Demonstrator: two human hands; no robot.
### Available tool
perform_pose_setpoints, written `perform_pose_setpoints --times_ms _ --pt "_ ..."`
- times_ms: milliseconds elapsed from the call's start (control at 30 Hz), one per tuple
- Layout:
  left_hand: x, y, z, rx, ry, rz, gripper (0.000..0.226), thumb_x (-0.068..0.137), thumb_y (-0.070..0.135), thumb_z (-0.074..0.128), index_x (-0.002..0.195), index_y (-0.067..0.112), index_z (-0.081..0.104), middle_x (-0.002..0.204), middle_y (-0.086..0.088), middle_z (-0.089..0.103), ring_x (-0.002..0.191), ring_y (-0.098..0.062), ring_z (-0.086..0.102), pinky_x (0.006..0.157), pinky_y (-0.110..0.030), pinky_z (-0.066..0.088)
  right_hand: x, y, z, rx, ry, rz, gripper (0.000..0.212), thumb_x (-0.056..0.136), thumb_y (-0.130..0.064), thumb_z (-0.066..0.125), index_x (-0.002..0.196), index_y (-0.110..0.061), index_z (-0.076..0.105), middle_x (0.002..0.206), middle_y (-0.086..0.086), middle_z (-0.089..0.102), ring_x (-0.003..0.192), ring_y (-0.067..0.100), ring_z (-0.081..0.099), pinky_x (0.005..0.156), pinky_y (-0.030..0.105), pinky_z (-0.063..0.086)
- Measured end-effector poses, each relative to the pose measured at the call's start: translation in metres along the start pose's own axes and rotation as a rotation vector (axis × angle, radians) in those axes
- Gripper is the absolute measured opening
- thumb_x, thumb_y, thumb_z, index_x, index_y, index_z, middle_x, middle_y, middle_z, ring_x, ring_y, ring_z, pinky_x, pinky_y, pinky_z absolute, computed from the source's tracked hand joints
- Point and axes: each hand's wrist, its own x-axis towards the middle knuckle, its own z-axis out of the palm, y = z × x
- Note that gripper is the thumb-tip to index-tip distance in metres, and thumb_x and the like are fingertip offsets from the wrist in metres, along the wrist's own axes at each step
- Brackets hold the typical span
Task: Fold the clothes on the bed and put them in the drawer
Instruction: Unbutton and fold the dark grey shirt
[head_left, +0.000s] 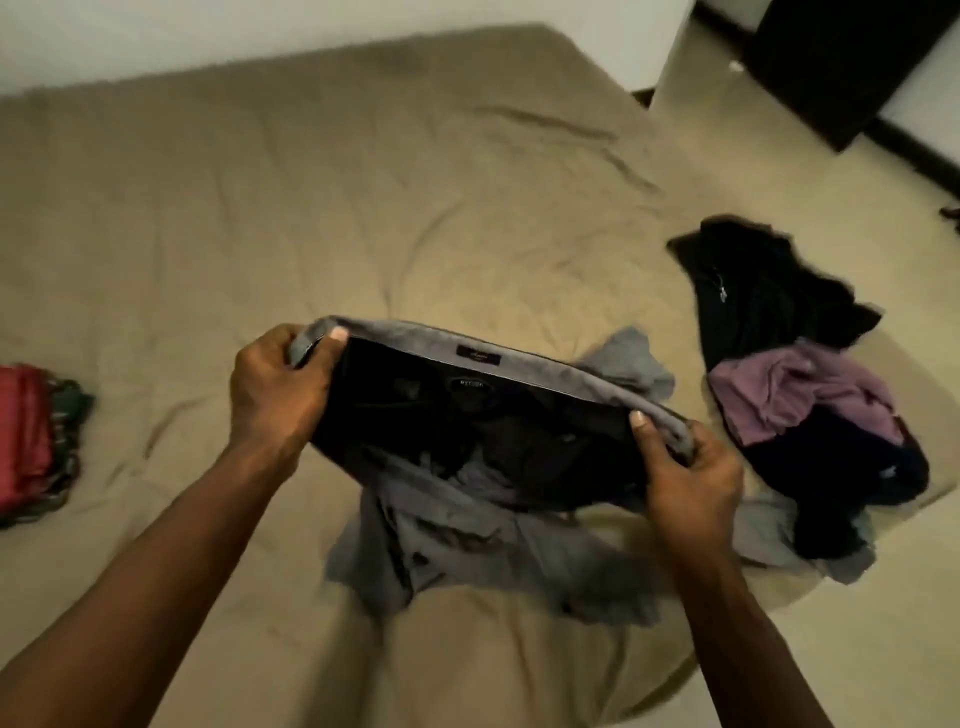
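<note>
The bed (363, 208), under a creased tan sheet, filled most of the room in front of the person. Nearest to them the legs of the grey trousers (457, 525) lay crumpled on the sheet, while the waistband (467, 345) was held up and stretched wide. The left hand (275, 395) pinched one end of it, thumb over the edge; the right hand (685, 483) pinched the other end the same way. Just beside the right hand sat an unsorted heap, a purple garment (789, 389) lying on dark ones, with a black garment (753, 291) beyond it. Off to the left lay a folded red stack (26, 436). Farther back stood dark furniture (841, 62) by the wall; I could see no drawer. The risk, to my eye, was in the legs. Bunched as they were, a fold made now would press the creases in. A shake to free them could catch the heap and sweep it off the bed's edge.
</note>
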Motion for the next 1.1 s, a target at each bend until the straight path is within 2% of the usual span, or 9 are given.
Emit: perform_pose_setpoints --times_ms 200,300,333,400,500,633,767,967,1100 --pt "-0.02 0.138 -0.208 0.038 0.38 0.342 0.035 0.084 0.053 0.078 0.098 0.023 0.069 0.086 0.003 0.072 0.082 -0.021 0.069 0.074 -0.039 0.055 -0.042 -0.226 -0.026 -0.11 0.063 -0.462 0.02 0.097 -0.036 0.066 0.084 -0.024 0.057 0.088 0.008 0.062 0.082 0.024 0.059 0.07 0.031 0.039" --pt "-0.031 0.218 -0.316 0.044 0.537 0.459 0.038 0.084 0.055 0.077 0.096 0.021 0.063 0.089 -0.006 0.07 0.083 -0.028 0.066 0.073 -0.044 0.055 -0.093 -0.358 -0.038 -0.05 0.093 -0.694 0.013 0.094 -0.036 0.071 0.085 -0.027 0.067 0.076 -0.004 0.063 0.067 0.012 0.058 0.059 0.02 0.039" --pt "-0.027 0.243 -0.345 0.05 0.566 0.483 0.042 0.083 0.058 0.077 0.094 0.021 0.061 0.088 -0.006 0.068 0.082 -0.027 0.064 0.071 -0.043 0.054 -0.103 -0.399 -0.038 0.011 0.111 -0.713 0.013 0.091 -0.038 0.074 0.086 -0.027 0.068 0.071 -0.009 0.064 0.064 0.007 0.06 0.058 0.016 0.041" --pt "-0.018 0.278 -0.391 0.066 0.604 0.471 0.047 0.081 0.06 0.077 0.09 0.017 0.06 0.085 -0.006 0.065 0.079 -0.027 0.06 0.067 -0.04 0.05 -0.109 -0.466 -0.029 0.158 0.088 -0.645 0.023 0.085 -0.04 0.08 0.081 -0.023 0.066 0.07 -0.009 0.067 0.065 0.009 0.066 0.061 0.024 0.052" --pt "0.001 0.292 -0.418 -0.072 0.502 0.376 0.039 0.082 0.051 0.079 0.086 0.014 0.07 0.086 -0.01 0.073 0.086 -0.03 0.07 0.075 -0.041 0.056 -0.106 -0.512 0.0 0.275 -0.146 -0.444 0.027 0.085 -0.036 0.082 0.075 -0.016 0.066 0.075 0.001 0.072 0.069 0.023 0.069 0.06 0.035 0.055" --pt "0.0 0.248 -0.395 -0.366 0.25 0.191 0.021 0.081 0.032 0.087 0.089 0.015 0.076 0.086 -0.001 0.079 0.09 -0.024 0.075 0.089 -0.045 0.061 -0.123 -0.471 0.064 0.414 -0.551 0.065 0.015 0.093 -0.013 0.073 0.084 -0.008 0.063 0.075 0.013 0.069 0.057 0.019 0.065 0.041 0.022 0.05" --pt "-0.037 0.167 -0.329 -0.29 0.198 0.105 0.031 0.077 0.053 0.079 0.08 0.023 0.075 0.074 0.002 0.075 0.073 -0.019 0.072 0.074 -0.048 0.061 -0.177 -0.366 0.111 0.541 -0.788 0.521 0.017 0.099 -0.004 0.061 0.082 -0.003 0.062 0.053 0.008 0.066 0.039 0.013 0.061 0.038 0.02 0.05" --pt "-0.127 0.064 -0.236 -0.089 0.307 -0.025 0.021 0.08 0.025 0.085 0.079 0.02 0.064 0.066 0.007 0.067 0.063 -0.008 0.064 0.063 -0.033 0.051 -0.245 -0.224 0.13 0.522 -0.803 0.942 0.014 0.096 -0.005 0.062 0.082 -0.004 0.064 0.056 0.007 0.065 0.045 0.016 0.062 0.042 0.019 0.051" --pt "-0.156 0.039 -0.211 0.047 0.239 -0.012 0.017 0.081 0.014 0.081 0.091 0.026 0.074 0.083 0.011 0.074 0.078 -0.006 0.068 0.072 -0.029 0.054 -0.25 -0.198 0.121 0.447 -0.788 0.943 0.004 0.091 -0.006 0.071 0.092 -0.005 0.067 0.078 0.01 0.067 0.072 0.022 0.062 0.054 0.028 0.058"
